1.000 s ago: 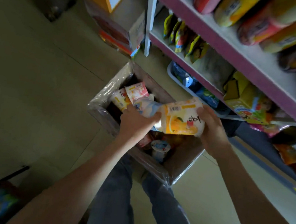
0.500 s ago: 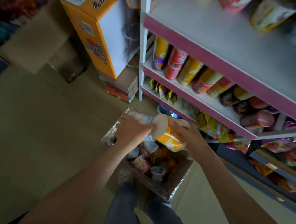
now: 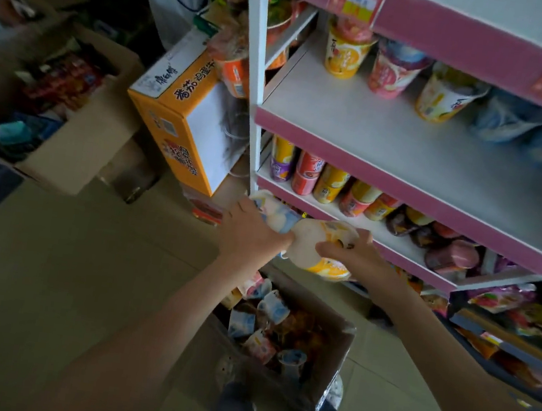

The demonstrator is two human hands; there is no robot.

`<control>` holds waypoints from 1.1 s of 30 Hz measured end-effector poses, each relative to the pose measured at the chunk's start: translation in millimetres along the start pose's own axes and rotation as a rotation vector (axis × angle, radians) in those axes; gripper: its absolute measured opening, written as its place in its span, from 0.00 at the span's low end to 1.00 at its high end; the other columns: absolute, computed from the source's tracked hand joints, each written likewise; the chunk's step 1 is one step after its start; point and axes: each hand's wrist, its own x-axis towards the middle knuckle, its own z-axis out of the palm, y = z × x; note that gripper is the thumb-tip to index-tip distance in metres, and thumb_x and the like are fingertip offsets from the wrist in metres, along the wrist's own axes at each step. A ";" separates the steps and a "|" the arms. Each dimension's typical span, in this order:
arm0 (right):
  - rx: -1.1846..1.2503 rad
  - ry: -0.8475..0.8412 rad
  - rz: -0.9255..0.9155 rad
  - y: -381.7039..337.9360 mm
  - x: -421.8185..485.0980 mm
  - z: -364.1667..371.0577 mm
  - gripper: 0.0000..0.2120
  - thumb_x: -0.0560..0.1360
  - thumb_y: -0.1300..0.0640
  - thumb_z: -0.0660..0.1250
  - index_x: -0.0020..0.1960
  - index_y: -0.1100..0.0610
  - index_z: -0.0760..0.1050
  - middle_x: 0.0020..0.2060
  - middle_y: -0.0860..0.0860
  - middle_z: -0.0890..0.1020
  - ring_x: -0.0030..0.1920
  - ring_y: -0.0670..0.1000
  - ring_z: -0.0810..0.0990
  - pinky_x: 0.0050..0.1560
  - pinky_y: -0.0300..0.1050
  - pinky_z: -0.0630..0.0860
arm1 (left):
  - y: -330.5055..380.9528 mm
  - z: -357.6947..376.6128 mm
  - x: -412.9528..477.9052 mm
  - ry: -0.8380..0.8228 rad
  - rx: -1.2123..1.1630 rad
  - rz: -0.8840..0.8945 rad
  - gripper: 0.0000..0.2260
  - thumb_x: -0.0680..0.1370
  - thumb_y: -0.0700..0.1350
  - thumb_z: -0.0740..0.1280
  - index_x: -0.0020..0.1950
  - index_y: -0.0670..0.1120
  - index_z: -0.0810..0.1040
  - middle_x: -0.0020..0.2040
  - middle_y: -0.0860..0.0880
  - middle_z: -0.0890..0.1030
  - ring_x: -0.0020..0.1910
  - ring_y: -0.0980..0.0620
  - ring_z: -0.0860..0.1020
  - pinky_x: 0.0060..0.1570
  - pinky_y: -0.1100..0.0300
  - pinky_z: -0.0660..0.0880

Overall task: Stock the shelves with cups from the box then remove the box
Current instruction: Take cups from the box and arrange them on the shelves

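My right hand (image 3: 356, 254) grips a yellow-and-white cup (image 3: 317, 246) held on its side, above the cardboard box (image 3: 331, 361) on the floor. My left hand (image 3: 248, 233) grips a blue-and-white cup (image 3: 275, 213) just left of it; the two cups touch. The box holds several loose cups (image 3: 269, 312). Both hands are level with the front edge of a pink-edged shelf (image 3: 403, 260) filled with cups. The shelf above it (image 3: 408, 144) is mostly bare white, with three cups (image 3: 397, 70) at its back.
An orange carton (image 3: 177, 117) stands on end left of the white shelf post (image 3: 255, 75). An open cardboard box of packets (image 3: 76, 131) sits on the floor at the left. Lower shelves at the right hold snack packets (image 3: 505, 301). My legs (image 3: 232, 410) stand behind the box.
Both hands have lifted the two cups out of the box and up toward the shelves. My view has tilted upward, bringing the bare shelf into sight.
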 end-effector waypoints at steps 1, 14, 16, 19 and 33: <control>0.009 0.028 -0.073 -7.0 -2.7 -8.5 0.21 0.68 0.54 0.75 0.54 0.50 0.67 0.50 0.49 0.73 0.46 0.43 0.75 0.36 0.32 0.75 | 7.2 -2.5 3.4 0.025 -0.022 0.032 0.40 0.63 0.61 0.73 0.67 0.43 0.61 0.61 0.47 0.67 0.63 0.48 0.67 0.57 0.57 0.68; -0.541 0.677 -0.939 -25.2 23.9 -150.1 0.43 0.60 0.61 0.80 0.67 0.65 0.60 0.54 0.53 0.67 0.54 0.49 0.67 0.53 0.42 0.66 | 96.8 -3.9 46.1 0.400 -0.165 0.704 0.44 0.61 0.56 0.78 0.68 0.39 0.64 0.59 0.42 0.71 0.60 0.47 0.68 0.54 0.57 0.69; -0.689 0.813 -1.053 -18.8 43.7 -167.4 0.43 0.59 0.61 0.80 0.66 0.66 0.60 0.53 0.59 0.69 0.52 0.57 0.67 0.53 0.44 0.65 | 106.1 4.6 62.2 0.528 -0.157 0.778 0.44 0.60 0.58 0.76 0.67 0.37 0.64 0.58 0.39 0.72 0.59 0.47 0.67 0.53 0.57 0.69; -0.871 0.940 -1.094 -8.3 77.9 -189.8 0.44 0.57 0.60 0.80 0.66 0.64 0.61 0.53 0.59 0.68 0.50 0.61 0.68 0.53 0.56 0.69 | 112.2 17.5 84.8 0.616 -0.186 0.848 0.43 0.60 0.55 0.77 0.67 0.37 0.64 0.58 0.39 0.71 0.59 0.47 0.66 0.53 0.55 0.69; -0.801 0.765 -1.119 4.3 133.4 -214.0 0.51 0.59 0.49 0.80 0.71 0.45 0.51 0.69 0.44 0.53 0.71 0.49 0.51 0.67 0.62 0.61 | 157.8 65.0 165.5 0.492 -0.109 0.992 0.45 0.60 0.49 0.80 0.70 0.41 0.61 0.62 0.43 0.68 0.62 0.50 0.66 0.56 0.64 0.63</control>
